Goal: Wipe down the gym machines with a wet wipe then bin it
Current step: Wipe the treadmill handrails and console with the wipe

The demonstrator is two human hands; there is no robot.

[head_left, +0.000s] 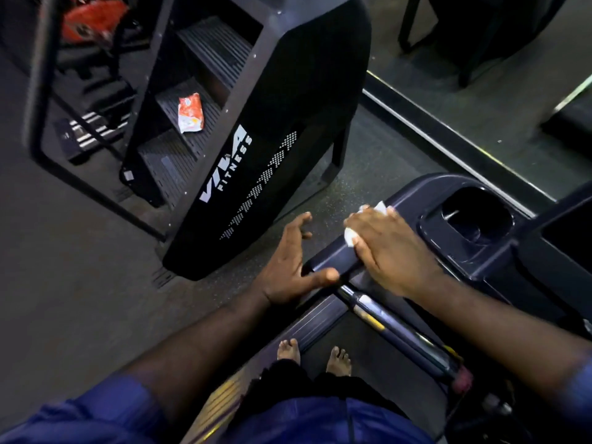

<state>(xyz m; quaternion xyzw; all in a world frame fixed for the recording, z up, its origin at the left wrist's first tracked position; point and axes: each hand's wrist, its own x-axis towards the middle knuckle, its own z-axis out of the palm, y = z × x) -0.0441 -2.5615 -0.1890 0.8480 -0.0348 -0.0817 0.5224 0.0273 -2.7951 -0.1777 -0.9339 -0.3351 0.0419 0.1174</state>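
Dark gym floor (368, 174) | I see right hand (390, 248), fingers curled, pressing white wet wipe (348, 236) onto treadmill handrail (333, 261) | left hand (288, 267) fingers spread, thumb seemingly touching the handrail's end.

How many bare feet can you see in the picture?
2. The left foot and the right foot stand side by side on the treadmill near the bottom of the view; dark trousers cover their heels.
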